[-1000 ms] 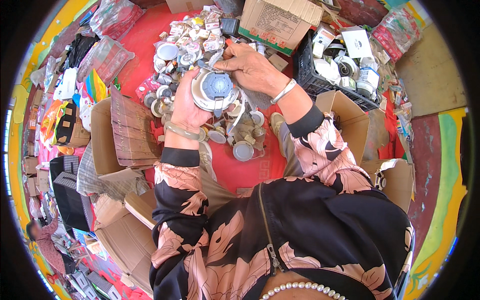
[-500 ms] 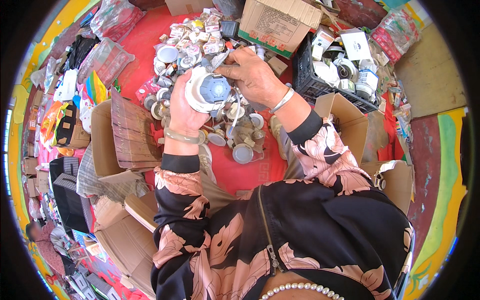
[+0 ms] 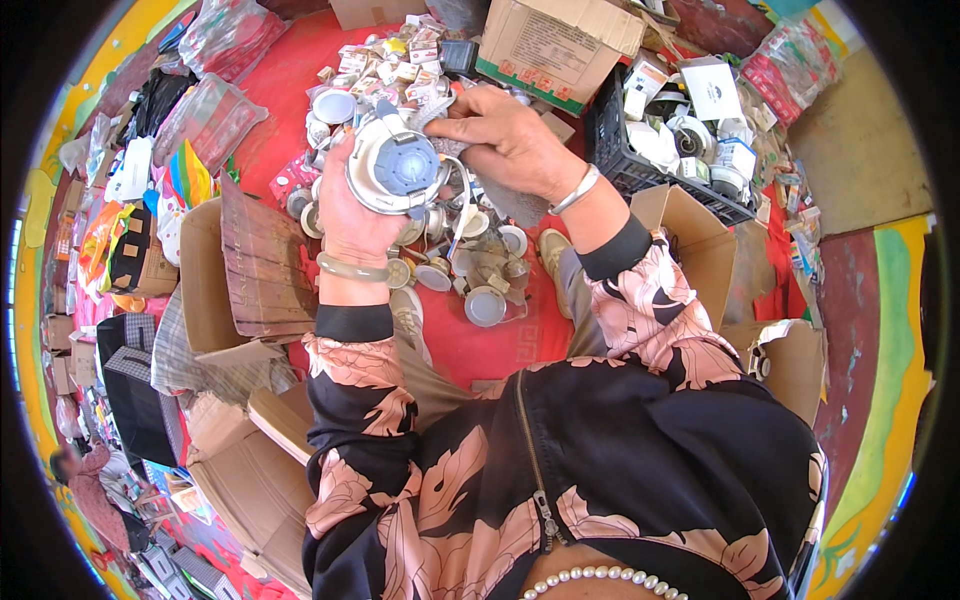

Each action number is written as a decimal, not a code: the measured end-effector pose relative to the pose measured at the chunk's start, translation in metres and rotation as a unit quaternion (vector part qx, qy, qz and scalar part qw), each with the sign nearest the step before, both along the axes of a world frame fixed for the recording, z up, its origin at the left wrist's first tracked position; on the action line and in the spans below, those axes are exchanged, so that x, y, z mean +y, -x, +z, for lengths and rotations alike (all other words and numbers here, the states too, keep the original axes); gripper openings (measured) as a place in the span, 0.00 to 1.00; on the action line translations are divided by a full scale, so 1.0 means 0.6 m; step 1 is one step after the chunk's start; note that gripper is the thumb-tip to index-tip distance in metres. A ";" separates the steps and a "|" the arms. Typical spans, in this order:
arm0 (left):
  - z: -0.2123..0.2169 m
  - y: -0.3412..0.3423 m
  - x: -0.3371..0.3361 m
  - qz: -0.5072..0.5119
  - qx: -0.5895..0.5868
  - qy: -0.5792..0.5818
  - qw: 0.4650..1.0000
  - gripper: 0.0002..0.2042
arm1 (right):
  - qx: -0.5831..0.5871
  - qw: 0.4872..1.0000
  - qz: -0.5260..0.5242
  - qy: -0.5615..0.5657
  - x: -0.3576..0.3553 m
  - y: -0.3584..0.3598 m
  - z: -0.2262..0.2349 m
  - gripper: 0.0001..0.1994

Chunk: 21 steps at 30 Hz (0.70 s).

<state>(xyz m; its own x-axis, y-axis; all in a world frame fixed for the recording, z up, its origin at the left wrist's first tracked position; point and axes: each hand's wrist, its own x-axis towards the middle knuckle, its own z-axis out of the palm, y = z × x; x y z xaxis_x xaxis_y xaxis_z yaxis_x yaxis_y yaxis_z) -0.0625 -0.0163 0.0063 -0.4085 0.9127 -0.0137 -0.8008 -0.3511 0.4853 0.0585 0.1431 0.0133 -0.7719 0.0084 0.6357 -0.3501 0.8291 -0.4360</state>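
In my left hand (image 3: 352,222) is a round white recessed downlight (image 3: 404,168) with a blue-grey back. A pale cable (image 3: 461,205) hangs from its right side. My right hand (image 3: 512,143) pinches a grey cloth (image 3: 515,204), which hangs below the fingers and also shows near the fingertips at the light's upper right edge. Whether the cloth touches the rim there, I cannot tell. Beneath both hands spreads a heap of small light fittings, including a round white lamp (image 3: 485,306) at its near end.
An open carton (image 3: 265,265) stands to the left and another (image 3: 695,240) to the right. At the far right, a black crate (image 3: 625,165) holds lamps and small boxes. A large carton (image 3: 555,50) stands behind the heap. Another person (image 3: 95,490) is at the lower left.
My left hand has shifted slightly left with the downlight, which has turned a little. My right hand has moved left and up, and more of the grey cloth shows below it.
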 end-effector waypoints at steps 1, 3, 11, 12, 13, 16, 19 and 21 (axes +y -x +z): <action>-0.004 0.000 -0.001 -0.001 0.008 0.001 1.000 0.22 | 0.003 1.000 -0.015 -0.020 0.000 0.002 -0.004 0.22; -0.008 0.000 -0.003 -0.004 0.022 0.001 1.000 0.21 | 0.009 0.997 -0.043 -0.061 -0.001 0.004 -0.007 0.22; -0.023 0.005 0.009 0.107 -0.038 -0.037 0.993 0.19 | -0.093 0.993 -0.020 0.069 -0.009 0.007 -0.029 0.17; -0.021 0.004 0.012 0.110 -0.041 -0.038 0.992 0.20 | -0.115 0.987 -0.008 0.112 -0.007 0.009 -0.033 0.17; -0.018 0.003 0.013 0.114 -0.044 -0.038 0.992 0.20 | -0.138 0.978 0.005 0.154 -0.006 0.011 -0.036 0.17; -0.012 0.000 0.011 0.124 -0.047 -0.041 0.990 0.22 | -0.133 0.967 0.043 0.213 -0.017 0.012 -0.042 0.16; -0.001 -0.006 0.005 0.105 -0.053 -0.064 0.991 0.23 | -0.120 0.954 0.042 0.272 -0.035 0.020 -0.057 0.15; -0.009 -0.002 0.006 0.142 -0.066 -0.072 0.985 0.23 | -0.090 0.963 0.014 0.253 -0.045 0.024 -0.062 0.15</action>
